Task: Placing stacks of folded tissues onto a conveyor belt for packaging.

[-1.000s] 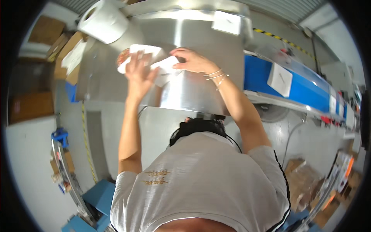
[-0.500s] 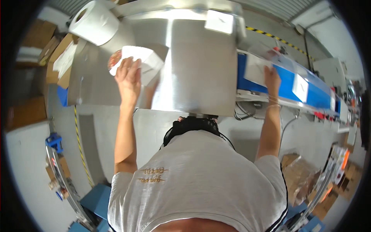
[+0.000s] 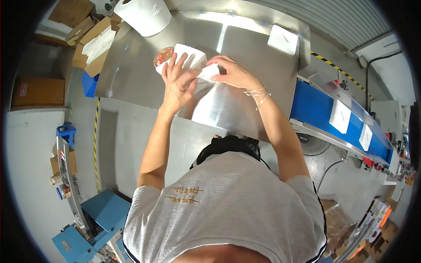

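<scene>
A bundle of flat white packets (image 3: 191, 52) lies on the steel table, left of centre. My left hand (image 3: 179, 85) rests over it with the fingers stretched out and apart. At the bundle's right end, a white packet (image 3: 209, 72) sits between the thumb and fingers of my right hand (image 3: 234, 73). Both hands are close together, and thin bracelets circle the right wrist. Beside the bundle's left edge shows a round thing with a red and green pattern (image 3: 164, 55), partly covered by the white packets.
A large white roll (image 3: 147, 17) stands at the table's back left, by an open carton (image 3: 98, 48). Another white packet (image 3: 283, 39) lies at the back right of the steel table (image 3: 258, 87). To the right, a blue conveyor belt (image 3: 311, 103) carries white packets (image 3: 340, 116) under a clear cover.
My right hand has left the packet it held over the belt and come to the bundle beside my left hand. The left hand's fingers have spread. The whole view has turned.
</scene>
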`<state>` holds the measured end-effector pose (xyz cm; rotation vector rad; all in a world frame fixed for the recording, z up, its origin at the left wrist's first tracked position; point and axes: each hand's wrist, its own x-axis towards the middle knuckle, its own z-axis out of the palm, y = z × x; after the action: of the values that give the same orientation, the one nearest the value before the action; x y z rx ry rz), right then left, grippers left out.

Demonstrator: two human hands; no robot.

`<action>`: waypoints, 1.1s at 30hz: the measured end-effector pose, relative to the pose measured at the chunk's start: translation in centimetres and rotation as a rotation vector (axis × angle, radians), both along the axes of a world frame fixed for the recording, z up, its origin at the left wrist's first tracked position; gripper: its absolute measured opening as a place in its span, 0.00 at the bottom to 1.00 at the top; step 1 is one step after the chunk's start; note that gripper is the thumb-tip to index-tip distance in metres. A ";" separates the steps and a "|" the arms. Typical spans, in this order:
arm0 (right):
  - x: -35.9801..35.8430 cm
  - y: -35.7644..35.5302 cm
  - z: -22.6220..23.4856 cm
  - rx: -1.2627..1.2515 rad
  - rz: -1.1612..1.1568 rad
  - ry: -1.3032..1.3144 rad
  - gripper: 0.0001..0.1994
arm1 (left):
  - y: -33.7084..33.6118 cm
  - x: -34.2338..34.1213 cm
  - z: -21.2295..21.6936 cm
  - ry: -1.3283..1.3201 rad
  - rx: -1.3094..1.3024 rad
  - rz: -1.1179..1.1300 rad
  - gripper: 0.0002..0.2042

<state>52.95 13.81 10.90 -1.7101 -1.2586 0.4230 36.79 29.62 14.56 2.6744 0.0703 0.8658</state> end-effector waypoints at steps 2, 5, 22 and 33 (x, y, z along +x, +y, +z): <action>0.5 -0.4 -1.0 -0.082 -0.048 -0.017 0.20 | 0.3 0.3 0.4 0.011 -0.030 0.018 0.19; -0.6 -3.3 -2.4 0.080 -0.179 0.533 0.16 | 2.4 0.7 -1.3 -0.007 -0.019 0.169 0.19; 2.7 -15.8 -0.1 -0.279 -0.734 -0.651 0.22 | 2.1 0.4 -1.5 -0.079 0.032 0.144 0.16; 0.4 2.4 2.0 -0.118 -0.212 0.009 0.22 | 2.0 0.5 -2.7 -0.123 0.100 0.153 0.20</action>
<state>53.36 16.17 12.92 -1.9169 -1.0492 0.3843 37.26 31.65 11.84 2.7293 0.2106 1.1063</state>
